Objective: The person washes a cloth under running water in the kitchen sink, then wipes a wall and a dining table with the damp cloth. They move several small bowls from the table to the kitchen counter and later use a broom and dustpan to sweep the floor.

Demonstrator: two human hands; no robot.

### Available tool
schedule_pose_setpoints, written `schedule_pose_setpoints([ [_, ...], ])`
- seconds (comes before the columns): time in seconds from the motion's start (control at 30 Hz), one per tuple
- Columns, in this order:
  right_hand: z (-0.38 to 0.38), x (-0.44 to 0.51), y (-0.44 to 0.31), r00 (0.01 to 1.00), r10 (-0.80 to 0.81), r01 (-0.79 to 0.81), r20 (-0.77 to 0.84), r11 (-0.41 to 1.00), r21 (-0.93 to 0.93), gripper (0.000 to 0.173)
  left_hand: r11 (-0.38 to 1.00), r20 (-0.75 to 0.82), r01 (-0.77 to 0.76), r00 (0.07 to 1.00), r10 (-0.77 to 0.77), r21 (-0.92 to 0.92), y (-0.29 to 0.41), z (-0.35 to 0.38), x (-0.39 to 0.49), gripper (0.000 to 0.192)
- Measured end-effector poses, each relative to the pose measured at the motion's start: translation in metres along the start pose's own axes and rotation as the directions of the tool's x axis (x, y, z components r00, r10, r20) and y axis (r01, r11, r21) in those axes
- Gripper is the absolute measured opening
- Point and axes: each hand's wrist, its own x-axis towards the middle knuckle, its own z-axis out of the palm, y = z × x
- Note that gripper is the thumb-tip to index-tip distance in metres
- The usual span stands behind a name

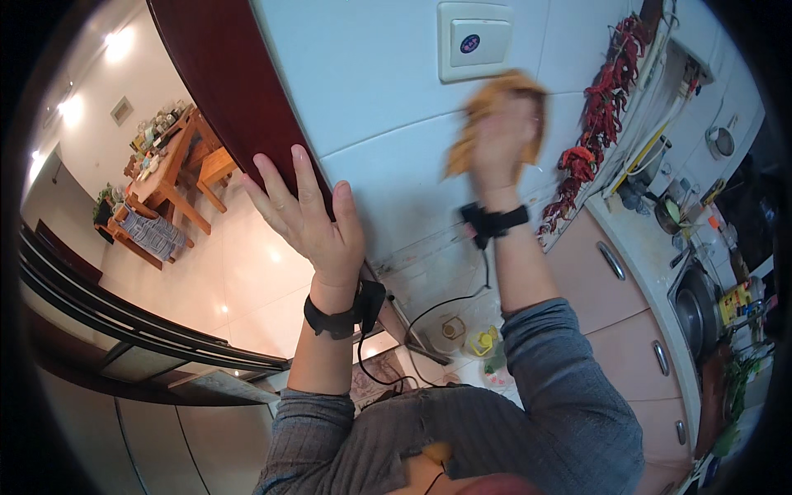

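My right hand (500, 139) presses an orange-brown cloth (467, 151) flat to the pale tiled wall (383, 74), just below a white light switch (479, 42) with a round sticker on it. Hand and cloth are blurred. My left hand (315, 216) has its fingers spread and lies against the dark red door frame (247, 105) to the left of the tiles, holding nothing. Black bands with cables are strapped round both wrists.
Strings of dried red chillies (600, 111) hang on the wall at right. Beyond them runs a kitchen counter (625, 247) with a sink (693, 306) and pans. Bottles (482, 340) stand low by the wall. Through the doorway are a wooden table (167, 161) and chairs.
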Motion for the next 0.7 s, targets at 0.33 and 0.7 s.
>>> schedule_pose_setpoints([
  [0.33, 0.013, -0.043, -0.066, 0.895, -0.392, 0.387, 0.212, 0.920, 0.070, 0.033, 0.957, -0.091, 0.108, 0.986, -0.137, -0.270, 0.003, -0.007, 0.004, 0.046],
  [0.7, -0.002, -0.018, -0.039, 0.949, -0.316, 0.315, 0.003, 0.945, -0.088, 0.029, 0.997, -0.159, 0.065, 0.985, -0.069, -0.033, -0.004, -0.005, 0.016, 0.039],
])
